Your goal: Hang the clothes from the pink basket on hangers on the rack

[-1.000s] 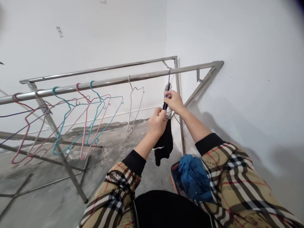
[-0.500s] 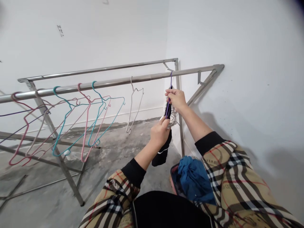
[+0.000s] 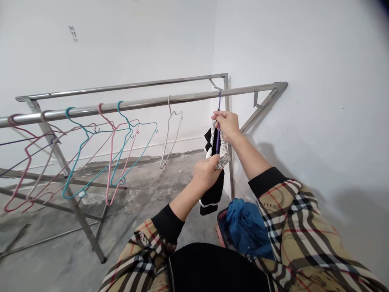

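A purple hanger [image 3: 218, 140] is hooked over the front metal rail, seen nearly edge-on. On it hangs a black garment [image 3: 212, 190] with a fuzzy grey-white trim [image 3: 224, 156] and a white stripe near its bottom. My right hand [image 3: 228, 125] is closed, pinching the trim near the top of the hanger. Lower down, my left hand [image 3: 206, 172] is closed on the garment, its thumb lying by the hanger's lower end. My fingers partly hide the cloth, so how far it sits on the hanger cannot be made out.
Along the metal rail [image 3: 136, 104] hang several hangers, including a white one [image 3: 165, 140], a teal one [image 3: 117, 162] and a pink one [image 3: 110, 162]. Below me a tub [image 3: 223, 227] holds blue cloth [image 3: 246, 227]. A white wall [image 3: 319, 101] stands at the right.
My left hand has shifted slightly right with the garment. The trim is spread wider around the hanger, and more black cloth shows at its left. My right hand stays near the hanger's top.
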Available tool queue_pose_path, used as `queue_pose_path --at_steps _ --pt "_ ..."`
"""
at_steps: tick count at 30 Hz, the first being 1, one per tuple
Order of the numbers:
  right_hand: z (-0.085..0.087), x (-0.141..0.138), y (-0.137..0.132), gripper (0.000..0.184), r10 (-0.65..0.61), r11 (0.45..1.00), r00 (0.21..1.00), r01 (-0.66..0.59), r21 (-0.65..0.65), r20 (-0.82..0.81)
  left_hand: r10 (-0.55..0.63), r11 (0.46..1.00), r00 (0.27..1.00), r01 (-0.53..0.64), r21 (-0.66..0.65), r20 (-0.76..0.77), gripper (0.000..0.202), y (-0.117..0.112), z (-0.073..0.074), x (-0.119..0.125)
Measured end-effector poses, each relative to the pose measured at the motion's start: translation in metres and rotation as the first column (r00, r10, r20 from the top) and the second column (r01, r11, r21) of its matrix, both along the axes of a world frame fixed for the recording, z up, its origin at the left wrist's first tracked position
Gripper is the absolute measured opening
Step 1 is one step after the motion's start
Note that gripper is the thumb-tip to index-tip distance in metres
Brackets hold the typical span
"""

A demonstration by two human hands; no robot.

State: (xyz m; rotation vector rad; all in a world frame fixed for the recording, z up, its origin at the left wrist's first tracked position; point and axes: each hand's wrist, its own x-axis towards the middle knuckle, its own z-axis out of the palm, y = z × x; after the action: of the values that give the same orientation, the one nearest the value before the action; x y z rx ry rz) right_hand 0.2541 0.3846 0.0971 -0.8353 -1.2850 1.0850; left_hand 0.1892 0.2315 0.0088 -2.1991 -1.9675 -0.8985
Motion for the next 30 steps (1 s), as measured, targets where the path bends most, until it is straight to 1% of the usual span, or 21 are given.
queue_pose_path --at_steps 2,4,6,8,10,11,13,15,16,17,19,22,24,26,28,29,30 --pt "0.003 0.001 -0.001 0.023 -0.002 1.000 1.000 0.002 -0.011 -0.018 -0.060 0.998 0.996 0.059 -0.016 -0.060 0.018 0.001 -0.008 0.000" --pt "0.009 0.003 -0.004 0.022 0.010 0.999 0.999 -0.011 -0.034 -0.040 -0.097 0.994 0.993 0.093 -0.058 -0.069 0.018 0.004 -0.017 0.000" --pt "0.015 0.007 -0.006 0.021 0.042 0.997 0.998 -0.045 -0.059 -0.055 -0.069 0.992 0.997 0.070 -0.103 0.020 0.018 0.008 -0.026 -0.002" --pt "0.022 0.013 -0.008 0.017 0.084 0.994 0.994 -0.087 -0.060 -0.063 0.001 0.992 0.983 0.023 -0.128 0.186 0.020 0.015 -0.034 -0.006" --pt "0.027 0.020 -0.007 0.012 0.124 0.992 0.990 -0.127 -0.028 -0.071 0.031 0.993 0.928 0.015 -0.120 0.372 0.022 0.022 -0.042 -0.011" --pt "0.029 0.023 -0.006 0.013 0.141 0.990 0.987 -0.142 -0.008 -0.074 0.028 0.994 0.882 0.026 -0.109 0.470 0.022 0.025 -0.047 -0.014" --pt "0.032 0.029 -0.004 0.022 0.167 0.986 0.984 -0.167 0.018 -0.064 0.018 0.994 0.771 0.057 -0.097 0.637 0.021 0.029 -0.057 -0.017" --pt "0.032 0.033 -0.004 0.035 0.183 0.983 0.982 -0.183 0.015 -0.043 0.035 0.991 0.676 0.073 -0.113 0.736 0.018 0.029 -0.069 -0.019" --pt "0.030 0.035 -0.005 0.041 0.193 0.981 0.981 -0.193 0.010 -0.034 0.050 0.989 0.644 0.075 -0.129 0.763 0.017 0.027 -0.074 -0.020" --pt "0.028 0.037 -0.007 0.045 0.202 0.979 0.979 -0.202 0.004 -0.031 0.067 0.987 0.624 0.075 -0.145 0.779 0.015 0.024 -0.080 -0.020" --pt "0.020 0.040 -0.012 0.048 0.200 0.979 0.979 -0.201 -0.023 -0.039 0.099 0.981 0.586 0.077 -0.177 0.804 0.012 0.013 -0.090 -0.020" --pt "0.001 0.044 -0.021 0.046 0.169 0.979 0.983 -0.175 -0.102 -0.069 0.133 0.972 0.511 0.102 -0.214 0.849 0.014 -0.007 -0.101 -0.022" --pt "-0.013 0.047 -0.024 0.043 0.170 0.970 0.980 -0.185 -0.155 -0.105 0.148 0.967 0.461 0.119 -0.226 0.875 0.018 -0.021 -0.106 -0.025" --pt "-0.029 0.050 -0.024 0.042 0.192 0.957 0.969 -0.219 -0.188 -0.153 0.164 0.964 0.380 0.133 -0.229 0.911 0.023 -0.034 -0.108 -0.027" --pt "-0.044 0.055 -0.024 0.043 0.196 0.954 0.966 -0.227 -0.195 -0.166 0.183 0.965 0.295 0.129 -0.229 0.938 0.028 -0.046 -0.106 -0.031" --pt "-0.052 0.057 -0.025 0.044 0.170 0.963 0.975 -0.195 -0.186 -0.143 0.189 0.967 0.264 0.117 -0.226 0.946 0.030 -0.051 -0.104 -0.033" --pt "-0.061 0.060 -0.028 0.045 0.111 0.980 0.989 -0.125 -0.157 -0.099 0.193 0.970 0.245 0.098 -0.222 0.950 0.030 -0.056 -0.101 -0.035"
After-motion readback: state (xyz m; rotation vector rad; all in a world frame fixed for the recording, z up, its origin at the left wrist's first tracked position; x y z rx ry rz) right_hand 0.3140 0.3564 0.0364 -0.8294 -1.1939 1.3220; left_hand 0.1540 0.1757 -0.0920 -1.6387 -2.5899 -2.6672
